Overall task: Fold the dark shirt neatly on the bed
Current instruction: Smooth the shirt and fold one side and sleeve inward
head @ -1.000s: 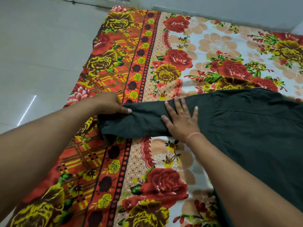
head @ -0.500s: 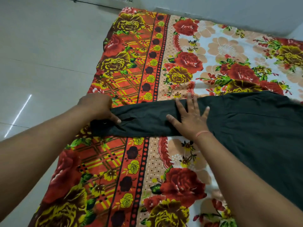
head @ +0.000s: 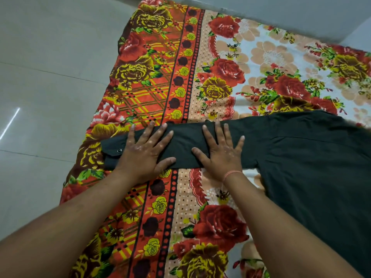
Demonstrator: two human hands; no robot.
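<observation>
both flat hands, left hand [head: 145, 152] and right hand [head: 220, 152], press the dark shirt's [head: 313, 167] smooth sleeve.

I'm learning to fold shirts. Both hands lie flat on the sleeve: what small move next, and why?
Probably pinch the cuff with the left hand and fold the sleeve over onto the shirt body: the sleeve lies flat and straight under both palms, and the right hand nearer the shoulder can anchor the crease.

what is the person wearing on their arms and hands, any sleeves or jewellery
No sleeves are in view; both arms are bare to the frame edge. The right hand has a thin pinkish-orange thread band round its wrist. The left hand wears nothing. Neither hand shows rings, a watch or gloves.
</observation>
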